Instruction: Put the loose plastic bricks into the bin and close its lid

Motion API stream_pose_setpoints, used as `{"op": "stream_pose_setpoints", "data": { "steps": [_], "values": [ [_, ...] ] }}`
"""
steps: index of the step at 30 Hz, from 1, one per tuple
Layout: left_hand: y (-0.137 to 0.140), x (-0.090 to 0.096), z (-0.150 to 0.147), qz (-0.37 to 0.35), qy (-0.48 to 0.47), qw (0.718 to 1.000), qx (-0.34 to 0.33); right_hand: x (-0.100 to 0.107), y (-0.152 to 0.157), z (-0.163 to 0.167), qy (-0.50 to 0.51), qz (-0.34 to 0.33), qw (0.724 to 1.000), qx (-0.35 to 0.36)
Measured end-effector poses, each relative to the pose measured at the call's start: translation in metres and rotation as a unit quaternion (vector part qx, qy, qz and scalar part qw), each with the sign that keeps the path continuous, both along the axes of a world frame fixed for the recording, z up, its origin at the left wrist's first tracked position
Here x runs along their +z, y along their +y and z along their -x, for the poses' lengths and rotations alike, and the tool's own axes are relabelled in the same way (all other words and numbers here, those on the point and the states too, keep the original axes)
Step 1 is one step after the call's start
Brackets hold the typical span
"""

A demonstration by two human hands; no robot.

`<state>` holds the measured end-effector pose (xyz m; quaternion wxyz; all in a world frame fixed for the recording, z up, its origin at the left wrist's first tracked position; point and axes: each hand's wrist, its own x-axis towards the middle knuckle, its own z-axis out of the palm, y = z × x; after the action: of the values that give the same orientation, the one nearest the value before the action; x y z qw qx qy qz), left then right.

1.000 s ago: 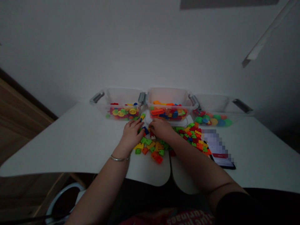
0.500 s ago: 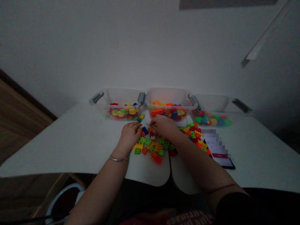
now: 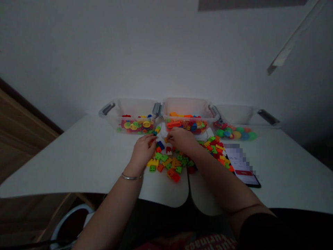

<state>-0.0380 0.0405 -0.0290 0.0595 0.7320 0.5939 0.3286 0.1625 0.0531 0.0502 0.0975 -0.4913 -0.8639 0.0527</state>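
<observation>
Desk point(image 3: 75, 152): white, set against a wall; carries all items below.

Left bin point(image 3: 136, 106): clear, grey handles; holds mixed small pieces, some round. Stands at the back in a row with two others, probably so that all mouths lie within arm's reach.

Left hand point(image 3: 144, 149): low at the left edge of the loose bricks, wrist on the near side, bracelet point(image 3: 130, 177) above it. Fingers curled, thumb near the index finger; whether they pinch a brick cannot be told. The bent posture would suit handling small pieces.

Loose bricks point(image 3: 164, 158): green, yellow, orange, red; spread on the desk between and below the hands, the nearest place for both. A blue brick point(image 3: 161, 145) lies between the hands.

Centre bin point(image 3: 186, 106): bricks inside, orange ones uppermost. A pale flat piece point(image 3: 205, 136), perhaps a lid, shows beneath its front.

Right hand point(image 3: 180, 139): before the centre bin, fingers bent down close to an orange brick point(image 3: 166, 140); grip or mere touch, cannot tell.

Brick heap point(image 3: 214, 149): denser, right of the right wrist, partly hidden by the forearm.

Phone point(image 3: 243, 168): screen up beside the heap, seemingly angled for viewing.

Right bin point(image 3: 235, 113): coloured balls inside.
</observation>
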Motion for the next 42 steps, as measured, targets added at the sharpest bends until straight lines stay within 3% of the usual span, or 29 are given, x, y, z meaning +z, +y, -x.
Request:
{"op": "stream_pose_setpoints", "data": {
  "steps": [4, 8, 14, 19, 26, 36, 42],
  "values": [
    [0.000, 0.000, 0.001, -0.003, 0.005, 1.000, 0.016, 0.029, -0.006, -0.018, 0.102, -0.050, 0.993, 0.028],
    [0.001, -0.002, 0.001, -0.004, 0.004, 1.000, 0.023, 0.051, -0.005, -0.044, 0.184, -0.130, 0.974, -0.040],
    [0.001, -0.004, 0.001, 0.005, 0.005, 1.000, 0.013, 0.043, 0.021, -0.079, 0.261, -0.229, 0.921, -0.176],
    [-0.003, 0.003, -0.002, 0.021, 0.045, 0.998, 0.037, 0.030, 0.035, -0.089, 0.211, -0.210, 0.924, -0.238],
    [-0.003, 0.002, -0.003, 0.044, 0.091, 0.993, 0.059, 0.029, 0.035, -0.086, 0.142, -0.143, 0.943, -0.266],
    [-0.003, 0.002, -0.007, 0.014, 0.066, 0.997, 0.040, 0.032, 0.032, -0.083, 0.125, -0.159, 0.946, -0.253],
    [0.001, 0.020, -0.022, 0.022, 0.126, 0.992, 0.000, 0.037, 0.030, -0.080, 0.127, -0.171, 0.948, -0.238]
  ]
}}
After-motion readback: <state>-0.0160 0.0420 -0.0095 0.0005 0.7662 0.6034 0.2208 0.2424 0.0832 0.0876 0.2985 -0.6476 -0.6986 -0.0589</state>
